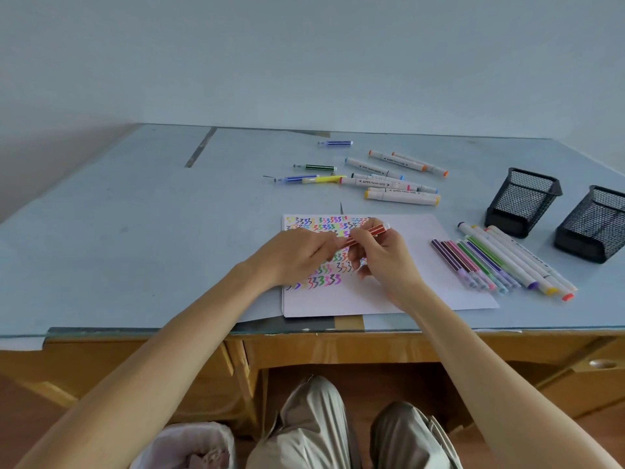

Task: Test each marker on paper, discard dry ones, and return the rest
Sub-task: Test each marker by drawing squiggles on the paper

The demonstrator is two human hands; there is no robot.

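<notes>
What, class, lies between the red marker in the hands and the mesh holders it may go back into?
The red marker is held by both hands over the paper. Between it and the two mesh holders lies a row of markers flat on the desk. Lifting the marker over them should clear the way.

Two black mesh holders [523, 201] at right of frame, one sheet of paper [389, 296] at centre, one red striped marker [367, 234] up in two hands, three thin striped pens [319, 167] scattered upper centre, and one bin [189, 445] at the bottom edge
</notes>
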